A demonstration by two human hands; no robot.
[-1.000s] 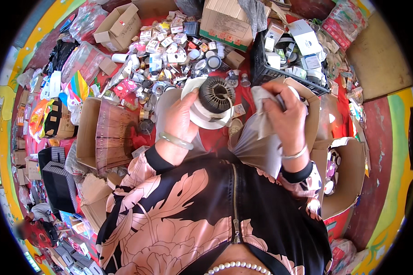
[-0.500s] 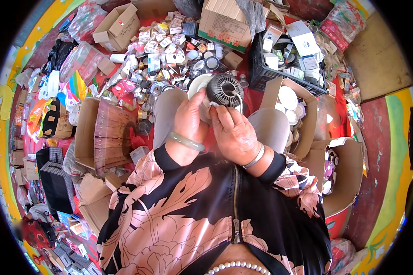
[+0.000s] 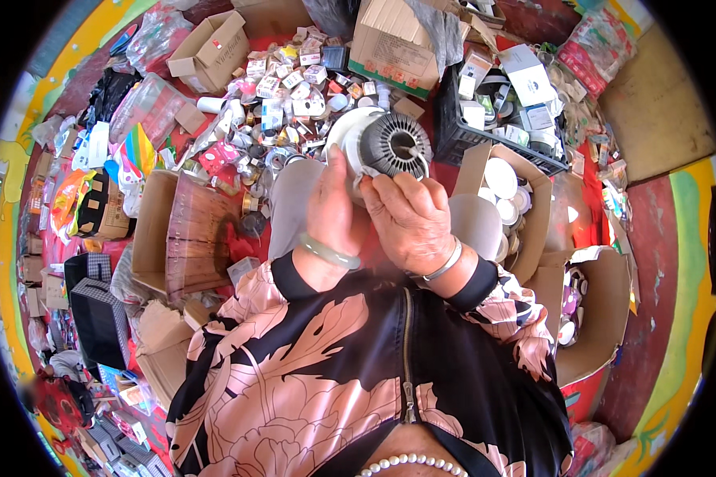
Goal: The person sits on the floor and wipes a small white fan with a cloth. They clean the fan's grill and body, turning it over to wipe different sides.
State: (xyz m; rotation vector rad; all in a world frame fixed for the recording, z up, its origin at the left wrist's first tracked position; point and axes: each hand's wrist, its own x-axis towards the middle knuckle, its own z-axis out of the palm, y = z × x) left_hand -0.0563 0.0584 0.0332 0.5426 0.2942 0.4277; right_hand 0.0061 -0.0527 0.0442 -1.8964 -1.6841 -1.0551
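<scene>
Both my hands hold one lamp part (image 3: 383, 143) close to the camera: a white dome with a dark finned metal body. My left hand (image 3: 332, 208), with a pale green bangle at the wrist, grips the white dome from the left. My right hand (image 3: 410, 220), with a silver bangle, wraps its fingers around the lower edge of the dark finned body. Two thin wires stick out of the middle of the finned body.
A pile of small boxes and loose parts (image 3: 282, 87) covers the red floor ahead. A black crate (image 3: 485, 131) and a cardboard box of white domes (image 3: 505, 191) stand to the right. More cardboard boxes (image 3: 187, 230) sit to the left.
My right hand came over from the right and took hold of the lamp part beside my left hand. The part has risen toward the camera.
</scene>
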